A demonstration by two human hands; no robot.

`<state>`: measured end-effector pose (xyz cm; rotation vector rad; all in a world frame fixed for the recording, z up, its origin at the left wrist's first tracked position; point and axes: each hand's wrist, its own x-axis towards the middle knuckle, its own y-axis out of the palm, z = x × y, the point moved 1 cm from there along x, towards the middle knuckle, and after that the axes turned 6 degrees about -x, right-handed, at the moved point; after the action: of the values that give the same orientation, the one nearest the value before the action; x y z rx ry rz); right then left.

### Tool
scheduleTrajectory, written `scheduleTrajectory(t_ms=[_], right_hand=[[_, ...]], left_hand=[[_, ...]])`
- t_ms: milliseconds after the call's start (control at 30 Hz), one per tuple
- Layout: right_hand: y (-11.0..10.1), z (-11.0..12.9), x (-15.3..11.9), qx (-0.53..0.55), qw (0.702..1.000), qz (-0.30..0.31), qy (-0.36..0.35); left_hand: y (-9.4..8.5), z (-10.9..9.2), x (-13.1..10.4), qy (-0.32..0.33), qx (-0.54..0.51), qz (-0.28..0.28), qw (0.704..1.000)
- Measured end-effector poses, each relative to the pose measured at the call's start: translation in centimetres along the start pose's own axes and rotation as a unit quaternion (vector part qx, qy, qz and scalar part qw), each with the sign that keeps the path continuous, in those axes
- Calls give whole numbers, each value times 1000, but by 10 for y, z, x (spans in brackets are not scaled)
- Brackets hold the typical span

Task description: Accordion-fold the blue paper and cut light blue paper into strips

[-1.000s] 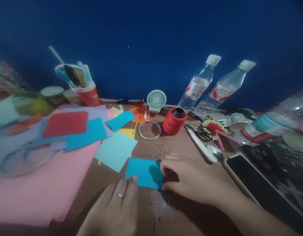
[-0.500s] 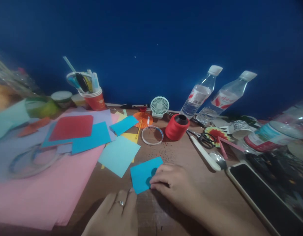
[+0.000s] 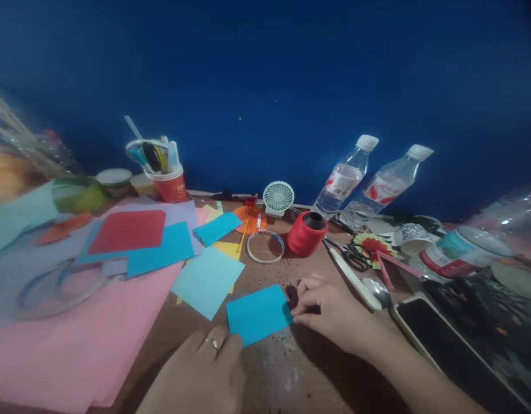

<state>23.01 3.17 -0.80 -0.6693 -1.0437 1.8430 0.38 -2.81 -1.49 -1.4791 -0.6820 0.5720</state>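
Grip nearly closed, the right hand (image 3: 323, 305) pinches blue paper (image 3: 259, 313) (its corner).

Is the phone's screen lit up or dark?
Dark: the phone shows a plain black screen, with no picture or glow on it.
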Motion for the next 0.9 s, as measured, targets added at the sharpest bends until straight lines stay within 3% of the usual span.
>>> scheduleTrajectory(t_ms=[67,200,400,500,667,900], right_hand=[[-2,2,-1,-7,1000,5,-14],[-2,16,-6,-25,999,-9,-42],[11,28,-8,7,993,-20,-119],[20,28,-6,8,988,-8,-153],[29,26,-3,-29,989,-17,-147],[32,27,-2,-76,983,-39,-165]], left_hand=[[-3,6,8,-16,-20,-20,999],[-8,14,19,-36,-72,8,997],[4,21,18,-20,-156,9,988],[11,24,15,9,-133,1,991],[14,23,12,52,-59,2,997],[12,17,14,21,-28,-2,999]])
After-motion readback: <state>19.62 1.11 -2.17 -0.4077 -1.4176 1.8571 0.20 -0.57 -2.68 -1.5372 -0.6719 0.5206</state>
